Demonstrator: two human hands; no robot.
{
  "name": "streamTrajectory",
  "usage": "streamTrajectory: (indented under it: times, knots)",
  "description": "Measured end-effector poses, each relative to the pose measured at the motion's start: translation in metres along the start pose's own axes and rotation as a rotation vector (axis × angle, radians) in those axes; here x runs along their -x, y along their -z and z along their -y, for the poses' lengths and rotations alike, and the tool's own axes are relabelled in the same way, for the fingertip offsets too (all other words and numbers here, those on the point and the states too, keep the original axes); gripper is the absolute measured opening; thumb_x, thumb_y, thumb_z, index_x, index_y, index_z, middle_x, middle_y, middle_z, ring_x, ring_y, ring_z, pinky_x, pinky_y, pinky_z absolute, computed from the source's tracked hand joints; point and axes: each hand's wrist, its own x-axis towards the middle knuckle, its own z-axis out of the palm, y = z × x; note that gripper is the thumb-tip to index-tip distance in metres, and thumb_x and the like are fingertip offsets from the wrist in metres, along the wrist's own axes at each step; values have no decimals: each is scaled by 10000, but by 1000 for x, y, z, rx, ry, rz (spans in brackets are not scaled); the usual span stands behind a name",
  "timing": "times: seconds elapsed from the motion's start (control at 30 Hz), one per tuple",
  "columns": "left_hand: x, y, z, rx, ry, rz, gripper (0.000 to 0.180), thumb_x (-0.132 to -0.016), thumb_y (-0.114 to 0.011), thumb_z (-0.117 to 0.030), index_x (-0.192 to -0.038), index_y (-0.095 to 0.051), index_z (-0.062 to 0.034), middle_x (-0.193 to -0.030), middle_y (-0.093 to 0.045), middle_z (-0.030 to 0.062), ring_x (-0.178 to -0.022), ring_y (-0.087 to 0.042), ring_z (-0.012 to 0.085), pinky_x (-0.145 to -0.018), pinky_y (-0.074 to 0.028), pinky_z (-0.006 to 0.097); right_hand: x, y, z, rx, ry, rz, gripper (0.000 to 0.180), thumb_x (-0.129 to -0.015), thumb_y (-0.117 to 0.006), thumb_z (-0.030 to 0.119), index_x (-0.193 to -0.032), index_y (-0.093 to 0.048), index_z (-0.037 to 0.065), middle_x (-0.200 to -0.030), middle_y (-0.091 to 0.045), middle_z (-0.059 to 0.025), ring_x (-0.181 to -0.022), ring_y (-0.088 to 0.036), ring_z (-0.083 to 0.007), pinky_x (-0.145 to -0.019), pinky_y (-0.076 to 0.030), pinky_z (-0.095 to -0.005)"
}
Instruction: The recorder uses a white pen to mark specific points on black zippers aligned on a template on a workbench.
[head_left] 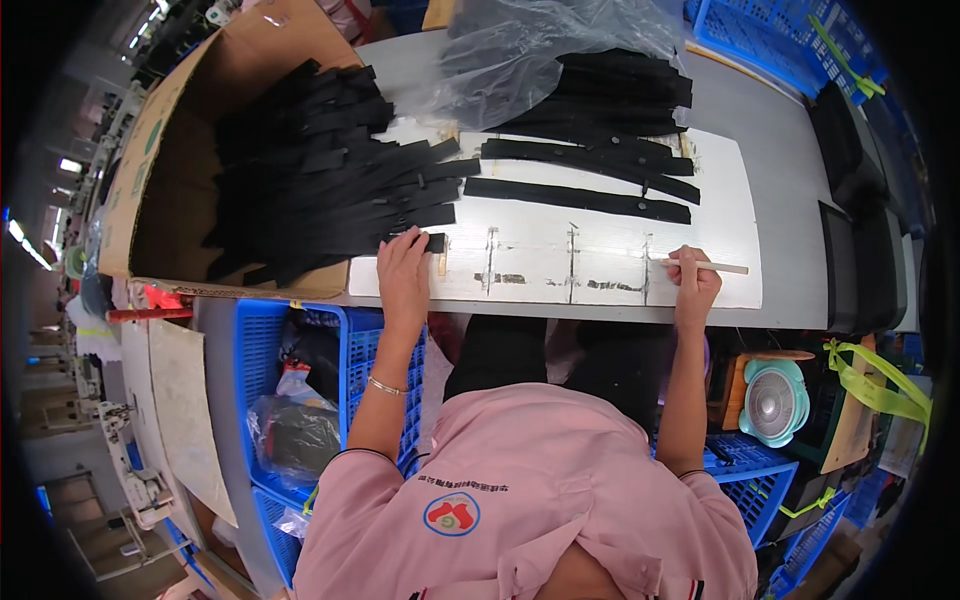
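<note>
Pen (727, 267): slim, pale, right of centre, axis near-level, tip left | strip (436, 243): black, flat, centre-left, end rightward | my right hand (693, 280) pinches pen; my left hand (404, 265) touches strip, grip I can't tell

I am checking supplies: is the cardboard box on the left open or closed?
Open. The cardboard box shows its inside, and black strips extend out of it.

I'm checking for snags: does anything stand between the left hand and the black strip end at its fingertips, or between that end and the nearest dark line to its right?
Nothing visible does. The left hand is at the black strip end, and only flat, marked white board lies between that and the dark line.
</note>
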Motion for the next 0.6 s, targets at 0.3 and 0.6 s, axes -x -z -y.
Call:
streamTrajectory:
  times: [0.3, 0.6]
  knots:
    - [-24, -20, -48, 176, -195, -96, 160, -908, -629, -37, -1048, -706, -34, -988, -717, 130, -923, -683, 324, -826, -542, 412, 0, -1, -1, 7, -11, -17, 281, -1047, -613, 196, -900, -725, -15, -688, -616, -6, -631, -505, -48, -588, -399, -209]
    - [-37, -96, -173, 558, -302, 60, 145, -894, -722, -109, -1029, -715, -56, -954, -691, 111, -903, -663, 315, -775, -547, 398, 46, -28, 22, 222, 201, 71, 349, -1089, -520, 200, -1348, -631, -6, -1050, -769, -141, -979, -711, -221, -862, -531, -341]
